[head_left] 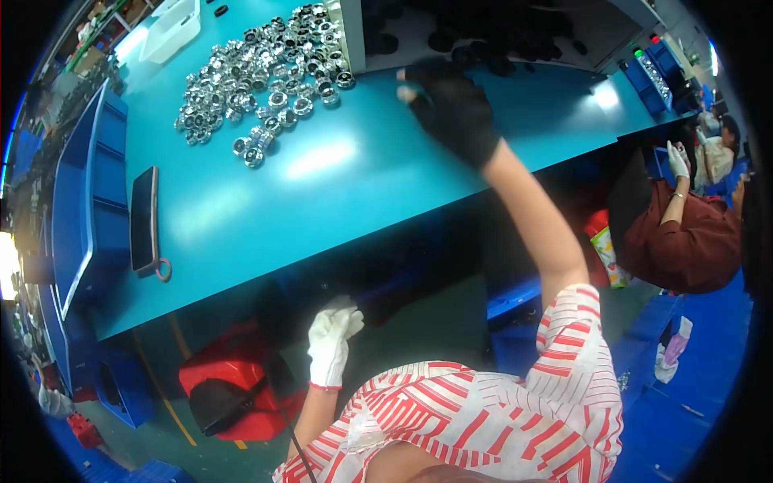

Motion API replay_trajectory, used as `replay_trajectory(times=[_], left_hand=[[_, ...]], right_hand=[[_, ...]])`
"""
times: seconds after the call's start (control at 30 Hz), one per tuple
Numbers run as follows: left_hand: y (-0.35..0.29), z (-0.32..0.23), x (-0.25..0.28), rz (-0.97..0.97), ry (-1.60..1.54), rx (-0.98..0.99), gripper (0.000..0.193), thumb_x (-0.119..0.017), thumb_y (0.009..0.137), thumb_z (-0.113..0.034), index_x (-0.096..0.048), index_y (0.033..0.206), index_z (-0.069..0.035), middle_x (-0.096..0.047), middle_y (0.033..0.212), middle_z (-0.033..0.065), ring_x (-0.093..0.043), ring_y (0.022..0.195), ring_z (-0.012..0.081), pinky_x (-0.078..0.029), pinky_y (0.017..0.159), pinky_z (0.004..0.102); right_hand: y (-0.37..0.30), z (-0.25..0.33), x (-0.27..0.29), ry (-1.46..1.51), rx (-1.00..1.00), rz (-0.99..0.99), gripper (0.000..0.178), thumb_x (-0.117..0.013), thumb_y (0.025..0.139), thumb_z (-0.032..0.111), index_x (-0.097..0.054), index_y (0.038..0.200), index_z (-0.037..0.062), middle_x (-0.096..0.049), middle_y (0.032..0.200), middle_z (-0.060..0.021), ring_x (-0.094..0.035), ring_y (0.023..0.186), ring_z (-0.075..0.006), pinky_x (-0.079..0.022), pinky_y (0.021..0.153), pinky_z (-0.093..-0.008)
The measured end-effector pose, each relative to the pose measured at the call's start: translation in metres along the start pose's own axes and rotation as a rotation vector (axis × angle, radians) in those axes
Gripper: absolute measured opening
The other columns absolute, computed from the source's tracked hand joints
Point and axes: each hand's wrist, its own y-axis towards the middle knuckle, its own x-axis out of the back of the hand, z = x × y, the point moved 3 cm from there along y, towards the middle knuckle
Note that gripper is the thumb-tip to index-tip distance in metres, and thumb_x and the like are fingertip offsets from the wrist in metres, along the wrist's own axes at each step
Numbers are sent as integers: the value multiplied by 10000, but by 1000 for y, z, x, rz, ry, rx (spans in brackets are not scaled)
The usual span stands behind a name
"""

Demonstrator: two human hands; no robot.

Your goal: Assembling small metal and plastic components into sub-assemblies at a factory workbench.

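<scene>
My right hand (455,113), in a black glove with bare fingertips, is stretched out over the turquoise table, just in front of the open-fronted box (354,36). Its fingers are smeared by motion, so whether they hold anything is unclear. Dark round parts (475,56) lie in the shadow inside the box. To the left of that hand, a large heap of shiny metal-and-black round parts (278,72) spreads across the table (241,217). My left hand (330,342), gloved in white, hovers below the table's near edge with its fingers curled together. Whatever they may hold is hidden.
A phone (145,221) with a ring strap lies at the table's left, beside a blue bin (88,185). A clear plastic tray (171,32) sits at the far left. Blue bins (648,84) stand far right. A co-worker in brown (676,233) sits at the right. Below is a red stool (241,382).
</scene>
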Motion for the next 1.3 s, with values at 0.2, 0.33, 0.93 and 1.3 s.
replay_trajectory(times=[0.2,0.33,0.93,1.3], left_hand=[[-7,-4,-3,-21,-9,15,414,-584,902,-179,-473,1227,53,-628,1058,153,-650,876,201,-543,752,308],[-12,-8,-2,-31,-6,34,371,-572,903,-130,-482,1193,82,-608,1116,199,-636,932,221,-529,809,325],[-18,-58,-54,143,-313,-3,437,-631,876,-228,-503,1206,29,-626,1043,147,-640,928,234,-548,795,359],[-28,-38,-32,164,-455,-16,300,-634,862,-79,-566,1139,13,-640,1015,145,-675,855,244,-592,759,361]], right_hand=[[57,-83,-80,-290,-87,348,282,-638,800,253,-641,1034,96,-608,1057,-149,-571,993,-311,-477,827,-401],[52,-83,-70,-286,38,176,283,-627,803,265,-642,1027,92,-619,1007,-162,-583,962,-315,-484,802,-429],[-145,140,33,911,-366,580,647,-752,699,82,-473,1282,53,-621,1071,-150,-636,958,-264,-508,816,-330],[-191,158,7,1113,-500,686,620,-715,761,112,-443,1314,46,-590,1159,-154,-614,1028,-254,-499,863,-331]])
